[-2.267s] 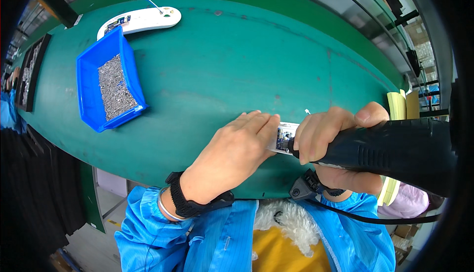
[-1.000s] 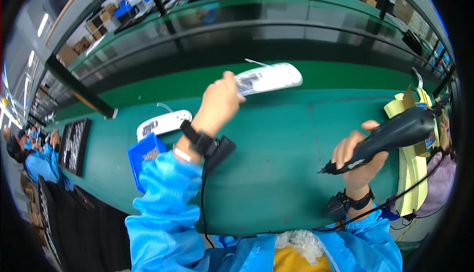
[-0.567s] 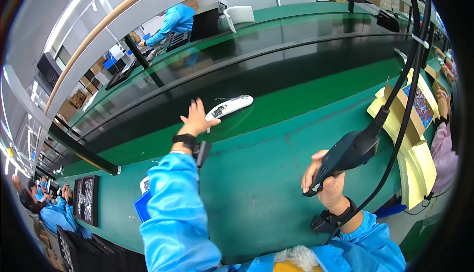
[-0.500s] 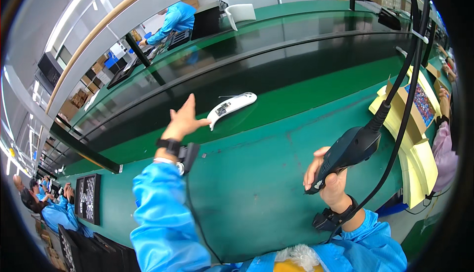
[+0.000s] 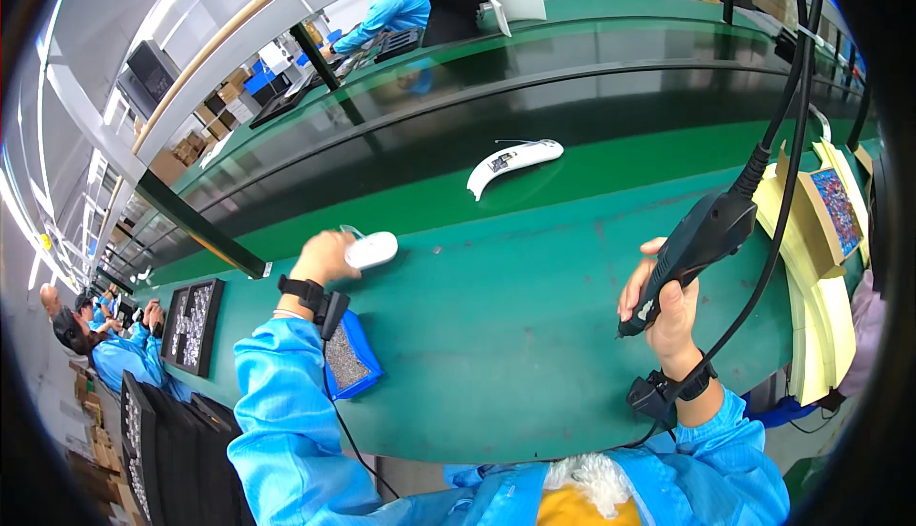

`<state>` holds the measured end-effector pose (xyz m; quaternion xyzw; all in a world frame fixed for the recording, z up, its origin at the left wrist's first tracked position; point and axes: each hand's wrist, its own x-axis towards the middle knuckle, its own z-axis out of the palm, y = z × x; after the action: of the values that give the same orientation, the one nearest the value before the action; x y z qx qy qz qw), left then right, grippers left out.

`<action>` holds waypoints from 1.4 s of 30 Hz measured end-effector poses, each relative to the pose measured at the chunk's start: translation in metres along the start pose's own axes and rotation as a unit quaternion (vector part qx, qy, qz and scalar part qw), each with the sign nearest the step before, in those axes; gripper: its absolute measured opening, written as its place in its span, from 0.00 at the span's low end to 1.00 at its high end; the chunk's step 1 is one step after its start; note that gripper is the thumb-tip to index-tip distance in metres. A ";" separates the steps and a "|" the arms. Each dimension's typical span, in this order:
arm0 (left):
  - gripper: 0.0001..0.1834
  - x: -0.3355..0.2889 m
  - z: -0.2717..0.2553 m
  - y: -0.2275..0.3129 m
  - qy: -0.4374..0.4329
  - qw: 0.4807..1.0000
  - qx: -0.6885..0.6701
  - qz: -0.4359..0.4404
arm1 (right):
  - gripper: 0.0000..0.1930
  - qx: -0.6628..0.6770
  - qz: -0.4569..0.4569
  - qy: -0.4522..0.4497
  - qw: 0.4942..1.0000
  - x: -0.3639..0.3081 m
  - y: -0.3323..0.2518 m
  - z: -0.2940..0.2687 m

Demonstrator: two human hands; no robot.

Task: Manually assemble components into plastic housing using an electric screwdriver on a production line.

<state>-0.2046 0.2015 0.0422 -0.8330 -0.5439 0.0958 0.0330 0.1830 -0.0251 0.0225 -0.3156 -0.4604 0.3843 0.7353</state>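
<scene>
At the left of the green bench, my left hand [image 5: 324,257] is closed on a small white rounded plastic part [image 5: 372,250], with a thin light piece rising from its near end. The fingertips gripping it are partly hidden. In my right hand [image 5: 668,321] is a dark electric screwdriver [image 5: 701,240], tilted with its tip toward the lower left, above the bench. On the green strip beyond lies a curved white plastic housing [image 5: 515,162], with a circuit board and a thin wire showing. Neither hand touches it.
A blue bin [image 5: 355,373] of small screws sits beside my left forearm. Farther left is a black tray [image 5: 212,335] of small parts. A thick cable [image 5: 778,268] hangs at right, near yellow sheets [image 5: 816,326] and an open carton [image 5: 811,216]. Other people work beyond and at left.
My left hand, open near the curved housing before, now grips a white rounded part closer to me. The view has shifted left, showing the blue bin. My right hand keeps the screwdriver.
</scene>
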 end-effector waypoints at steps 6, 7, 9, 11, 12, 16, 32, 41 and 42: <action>0.27 -0.061 -0.079 0.110 0.248 0.942 -0.129 0.185 | 0.34 -0.014 -0.022 0.029 0.999 -0.003 0.001 -0.010; 0.28 -0.075 -0.073 0.139 0.236 0.932 -0.156 0.228 | 0.34 -0.016 -0.016 0.028 0.999 -0.003 0.001 -0.013; 0.30 -0.110 -0.041 0.188 0.148 0.936 -0.212 0.239 | 0.34 -0.022 -0.026 0.040 0.999 0.000 0.001 -0.010; 0.34 -0.129 -0.001 0.222 0.126 0.935 -0.190 0.272 | 0.34 -0.023 -0.014 0.018 0.999 0.002 0.000 -0.006; 0.34 -0.133 0.009 0.232 0.125 0.938 -0.193 0.260 | 0.34 -0.029 -0.009 0.014 0.999 0.003 0.000 -0.002; 0.36 -0.139 0.027 0.247 0.140 0.947 -0.218 0.190 | 0.36 -0.042 0.009 0.000 0.999 0.004 0.004 0.003; 0.06 -0.163 0.072 0.048 0.125 0.975 -0.056 -0.176 | 0.27 -0.204 -0.007 -0.006 0.979 0.003 0.006 0.006; 0.05 -0.161 0.067 0.052 0.191 0.965 -0.112 -0.139 | 0.29 -0.147 0.047 0.021 0.988 0.012 0.011 0.019; 0.04 -0.159 0.068 0.049 0.217 0.962 -0.125 -0.111 | 0.30 -0.149 0.040 0.015 0.988 0.012 0.011 0.018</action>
<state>-0.2357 0.0330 -0.0127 -0.7659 -0.6201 -0.1604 0.0563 0.1670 -0.0072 0.0250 -0.4457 -0.4884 0.3354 0.6710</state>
